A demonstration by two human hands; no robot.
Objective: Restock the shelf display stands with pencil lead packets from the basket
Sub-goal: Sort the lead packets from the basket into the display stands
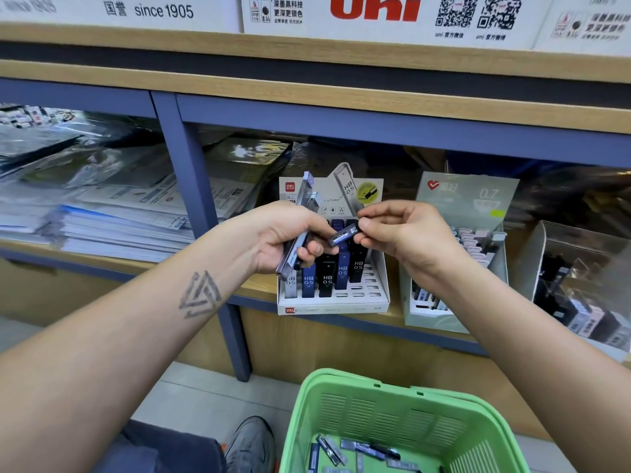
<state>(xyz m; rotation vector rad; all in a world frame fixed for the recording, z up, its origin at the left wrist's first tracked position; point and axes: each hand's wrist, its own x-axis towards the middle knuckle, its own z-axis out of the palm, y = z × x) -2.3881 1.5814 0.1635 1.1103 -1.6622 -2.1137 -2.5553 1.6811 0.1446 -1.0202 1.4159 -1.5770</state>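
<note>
Pinched between right hand [403, 230] thumb and fingers is one dark lead packet [345, 235], while the left hand [286, 238] grips several packets [300, 230], both above the white display stand [380, 288], near the green basket [375, 401].

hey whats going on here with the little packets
A person is restocking pencil lead packets at a shelf. The left hand grips a bunch of packets, while the right hand pinches a single dark packet just above the white HB 0.5 display stand, which has some slots filled and some open. More packets lie in the green basket below. A second stand marked 0.7 sits to the right.
</note>
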